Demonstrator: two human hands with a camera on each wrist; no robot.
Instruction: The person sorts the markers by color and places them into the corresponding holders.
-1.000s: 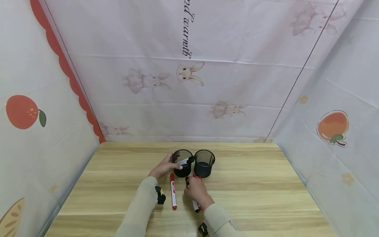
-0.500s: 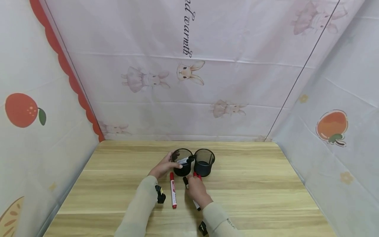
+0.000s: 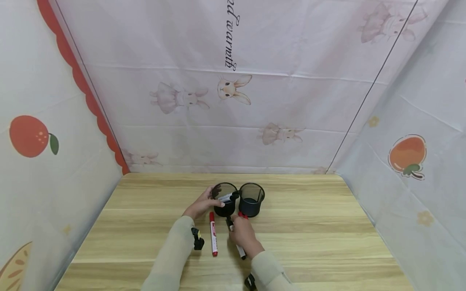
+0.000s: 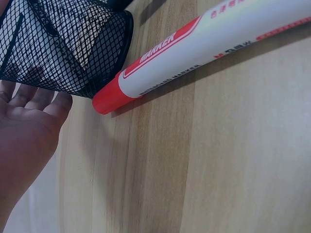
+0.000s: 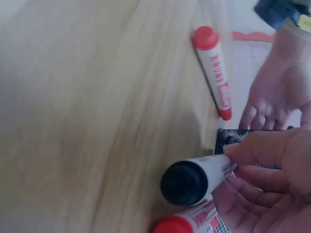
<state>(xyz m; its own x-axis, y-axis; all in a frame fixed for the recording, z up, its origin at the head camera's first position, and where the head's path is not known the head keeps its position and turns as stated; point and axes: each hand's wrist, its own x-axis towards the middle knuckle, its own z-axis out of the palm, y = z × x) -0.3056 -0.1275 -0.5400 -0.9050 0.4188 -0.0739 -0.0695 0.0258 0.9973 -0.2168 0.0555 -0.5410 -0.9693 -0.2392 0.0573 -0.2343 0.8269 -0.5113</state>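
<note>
My left hand [image 3: 199, 205] holds the left cup of a black mesh pen holder [image 3: 250, 208], thumb at the front and fingers round its side. Inside that cup lean black-capped white markers [image 3: 225, 198]. Just in front of the holder, my right hand [image 3: 243, 233] pinches a black-ended whiteboard marker [image 5: 216, 167] between thumb and fingers. A red marker [image 5: 194, 219] lies beside it, mostly hidden under the right hand in the head view. Another red whiteboard marker [image 3: 213, 234] lies on the table between both hands, its tip end near the holder in the left wrist view.
The wooden table [image 3: 309, 226] extends to both sides of the hands. Behind it hangs a pale cloth backdrop [image 3: 233, 149] with rabbit prints. Patterned cloth walls [image 3: 404, 121] close in the left and right sides.
The black-ended marker has shifted and turned slightly within my right hand. The neighbouring red marker's near end has gone out of sight. My left hand and the holder have stayed put.
</note>
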